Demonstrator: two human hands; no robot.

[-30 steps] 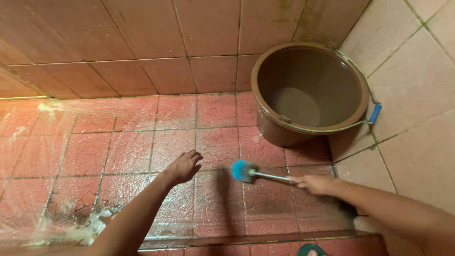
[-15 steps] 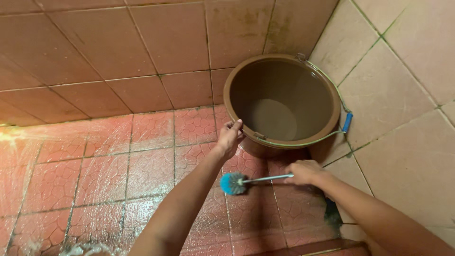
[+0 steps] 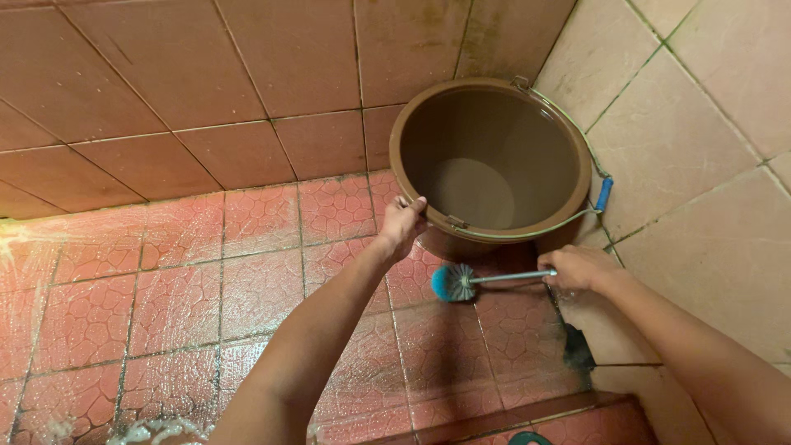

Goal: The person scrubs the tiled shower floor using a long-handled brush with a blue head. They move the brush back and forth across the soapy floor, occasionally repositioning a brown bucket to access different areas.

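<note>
The left hand (image 3: 402,224) grips the near rim of the brown bucket (image 3: 491,156) – it stands in the corner of the tiled walls. The right hand (image 3: 579,268) is closed around a brush (image 3: 455,282), just before the bucket, on the wet red floor (image 3: 177,297).

Big brown plastic bucket (image 3: 492,161) sits upright and empty in the tiled corner, wire handle with a blue grip hanging down its right side. Just in front, a brush (image 3: 453,283) with blue-white bristles and a thin metal handle lies low over the wet red floor tiles.
</note>
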